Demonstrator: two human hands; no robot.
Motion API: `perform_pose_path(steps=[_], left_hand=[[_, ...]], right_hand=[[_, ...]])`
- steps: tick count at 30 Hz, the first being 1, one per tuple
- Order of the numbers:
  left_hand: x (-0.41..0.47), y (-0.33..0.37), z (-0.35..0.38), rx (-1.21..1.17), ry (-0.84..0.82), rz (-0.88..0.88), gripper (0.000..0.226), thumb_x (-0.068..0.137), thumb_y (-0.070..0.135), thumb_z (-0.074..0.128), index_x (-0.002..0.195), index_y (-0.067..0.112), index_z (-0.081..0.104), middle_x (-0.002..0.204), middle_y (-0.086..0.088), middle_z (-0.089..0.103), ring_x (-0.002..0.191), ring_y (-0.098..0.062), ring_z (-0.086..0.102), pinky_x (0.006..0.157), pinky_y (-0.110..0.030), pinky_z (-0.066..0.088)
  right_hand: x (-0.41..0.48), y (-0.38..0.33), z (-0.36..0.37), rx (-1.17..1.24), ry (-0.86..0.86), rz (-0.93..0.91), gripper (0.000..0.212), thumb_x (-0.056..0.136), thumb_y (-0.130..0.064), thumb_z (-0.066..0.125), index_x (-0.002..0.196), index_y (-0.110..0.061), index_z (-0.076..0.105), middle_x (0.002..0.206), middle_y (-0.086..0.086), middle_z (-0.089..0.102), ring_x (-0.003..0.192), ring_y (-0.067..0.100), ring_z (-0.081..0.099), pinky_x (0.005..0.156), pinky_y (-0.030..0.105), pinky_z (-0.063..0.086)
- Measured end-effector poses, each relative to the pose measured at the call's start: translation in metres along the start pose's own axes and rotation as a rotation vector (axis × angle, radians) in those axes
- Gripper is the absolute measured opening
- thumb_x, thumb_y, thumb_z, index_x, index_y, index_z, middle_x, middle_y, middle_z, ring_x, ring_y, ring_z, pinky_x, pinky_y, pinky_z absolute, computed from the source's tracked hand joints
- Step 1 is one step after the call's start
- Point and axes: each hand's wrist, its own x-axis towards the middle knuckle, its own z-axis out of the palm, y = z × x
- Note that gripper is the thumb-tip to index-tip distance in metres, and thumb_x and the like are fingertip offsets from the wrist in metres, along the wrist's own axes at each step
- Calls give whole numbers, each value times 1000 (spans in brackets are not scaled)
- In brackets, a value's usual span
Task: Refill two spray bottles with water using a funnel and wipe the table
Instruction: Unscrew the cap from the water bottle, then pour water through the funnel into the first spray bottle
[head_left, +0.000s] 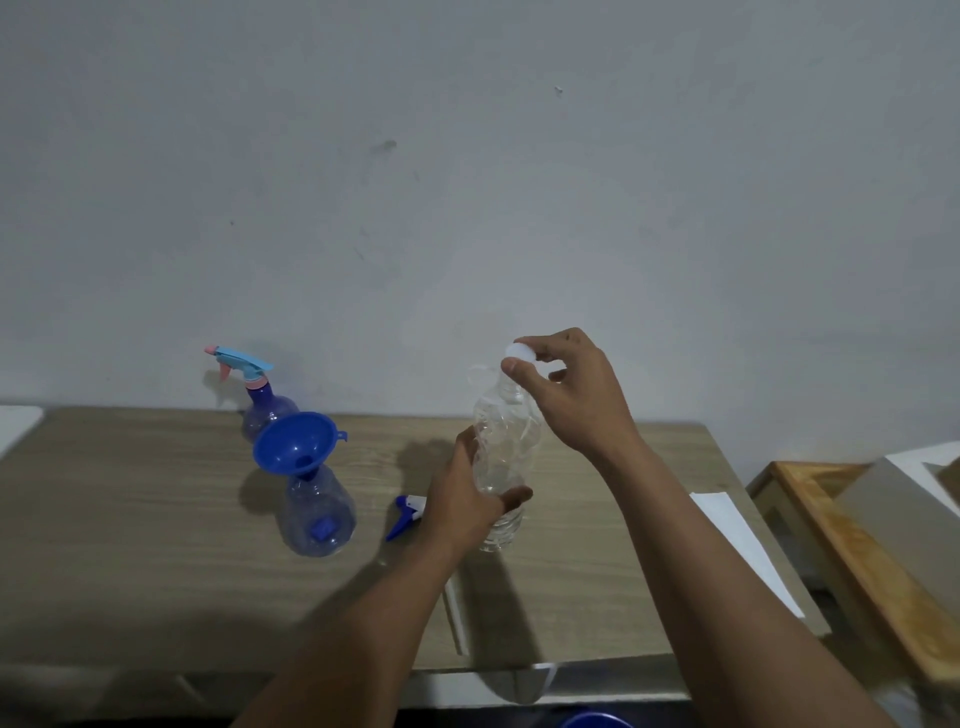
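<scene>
Over crinkled clear bottle (501, 457), fingers (519, 370) pinch round cap (521, 352).

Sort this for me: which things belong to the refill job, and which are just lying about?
Job: clear water bottle in left hand; white cap pinched by right hand; blue funnel in near spray bottle; detached trigger head; far spray bottle; white sheet, perhaps for wiping.
Lying about: wooden frame at right; blue rim at bottom edge.

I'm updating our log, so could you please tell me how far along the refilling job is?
Done: the funnel sits in the near spray bottle, whose trigger head lies beside it. In hand: left hand grips the water bottle, right hand pinches its cap. Left: pouring, the far bottle, wiping.
</scene>
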Motion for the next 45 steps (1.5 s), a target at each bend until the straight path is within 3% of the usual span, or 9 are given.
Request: perform_pose_path(steps=[8, 11, 15, 19, 28, 33, 38, 41, 45], left_hand=[[-1, -2, 0, -40, 34, 51, 99, 55, 51, 89, 139, 40, 38, 132, 21, 60, 121, -8, 58, 103, -39, 50], [-5, -6, 1, -61, 54, 67, 101, 51, 56, 87, 139, 43, 39, 130, 24, 60, 120, -2, 59, 103, -37, 51], [-5, -9, 4, -72, 64, 70, 107, 49, 57, 89, 141, 40, 38, 137, 16, 59, 126, -8, 57, 105, -42, 50], [-5, -9, 6, -59, 39, 70, 112, 51, 59, 87, 146, 43, 29, 146, 16, 51, 133, -11, 50, 109, -42, 46], [-13, -12, 9, -30, 59, 50, 92, 71, 44, 87, 148, 37, 36, 145, 11, 52, 133, -13, 49, 109, -43, 46], [-22, -10, 7, -10, 68, 69, 82, 77, 38, 83, 145, 44, 36, 133, 25, 55, 121, 1, 52, 101, -27, 44], [-34, -16, -4, 8, 75, 33, 87, 83, 13, 76, 155, 33, 31, 148, 11, 49, 132, -4, 47, 108, -31, 46], [-50, -20, -21, 38, 119, 27, 70, 88, 15, 72, 149, 32, 43, 139, 14, 55, 124, 1, 51, 101, -24, 49], [-74, -31, -53, 94, 389, 26, 22, 93, 25, 65, 114, 31, 63, 109, 16, 68, 102, -2, 64, 83, -22, 55]], right_hand=[[-39, 60, 2, 11, 210, 220, 15, 91, -34, 69, 103, -26, 74, 99, -6, 59, 85, -5, 55, 69, 5, 38], [-68, 100, 19, -77, 124, 339, 6, 91, -29, 68, 89, -23, 69, 89, 5, 60, 75, 9, 54, 68, 22, 39], [-112, 143, 52, -250, -97, 445, 36, 94, -30, 68, 124, -10, 72, 112, 19, 64, 106, 32, 63, 88, 33, 47], [-145, 167, 80, -368, -262, 496, 39, 96, -38, 63, 131, -19, 66, 125, 17, 55, 118, 36, 53, 100, 41, 46], [-152, 173, 81, -339, -235, 412, 39, 98, -39, 56, 133, -22, 62, 127, 10, 53, 124, 28, 46, 98, 38, 43], [-140, 151, 75, -153, -45, 314, 51, 103, -25, 50, 152, -16, 39, 147, 11, 47, 132, 26, 48, 107, 42, 44], [-126, 115, 88, 32, 48, 250, 72, 99, -32, 54, 159, -24, 16, 159, 7, 38, 143, 22, 40, 114, 44, 40], [-119, 95, 102, 110, 83, 236, 86, 93, -37, 64, 158, -33, 8, 158, 2, 39, 140, 20, 45, 109, 41, 45], [-114, 85, 126, 150, 183, 251, 111, 85, -42, 80, 161, -25, 1, 167, 5, 21, 151, 19, 27, 118, 33, 33]])
